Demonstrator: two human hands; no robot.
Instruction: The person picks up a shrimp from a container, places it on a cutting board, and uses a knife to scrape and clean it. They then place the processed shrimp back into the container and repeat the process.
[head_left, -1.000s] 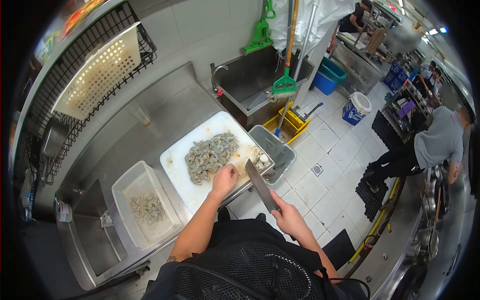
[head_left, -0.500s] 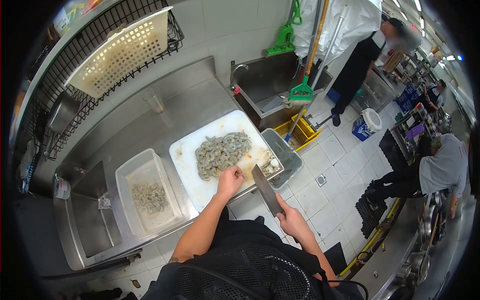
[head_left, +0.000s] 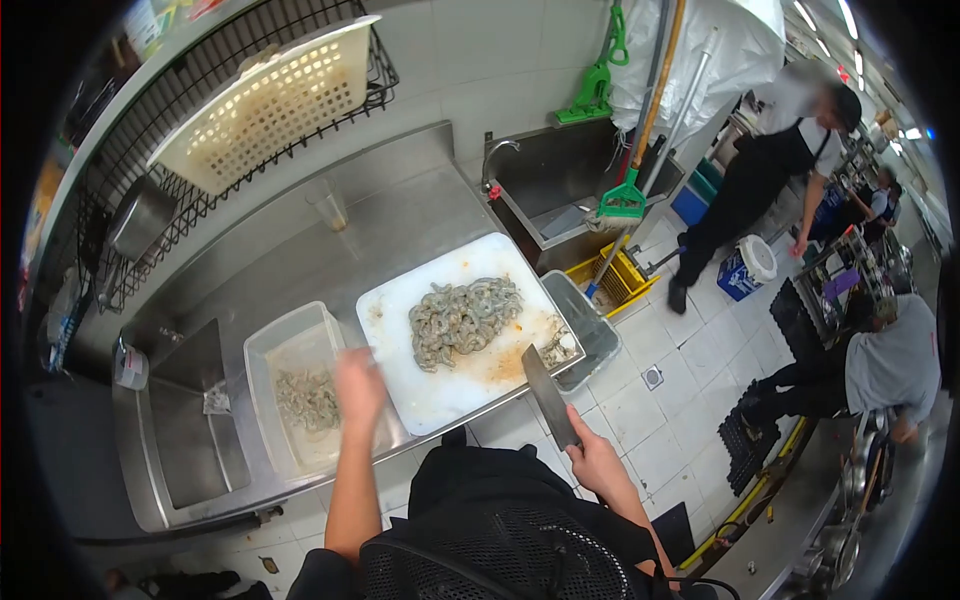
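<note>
My right hand (head_left: 600, 458) is wrapped round the handle of a cleaver (head_left: 548, 395), its broad blade pointing up at the near right edge of a white cutting board (head_left: 470, 397). A heap of raw grey shrimp (head_left: 463, 318) lies on the board, with brownish bits at its right corner. My left hand (head_left: 358, 385), smeared by motion, is above the right rim of a translucent plastic tub (head_left: 290, 325), between tub and board. Its fingers cannot be made out. A smaller pile of shrimp (head_left: 309, 398) lies inside the tub.
A grey bin (head_left: 598, 338) stands beside the board's right corner. Sinks (head_left: 188, 415) lie at left and behind right. A plastic cup (head_left: 325, 205) stands on the steel counter. Overhead is a wire rack with a perforated basket (head_left: 265, 110). Co-workers (head_left: 765, 180) are at right.
My left hand has moved left from the shrimp heap to the tub's rim. The cleaver stays in my right hand near the board's edge. A co-worker at back right has stepped and turned.
</note>
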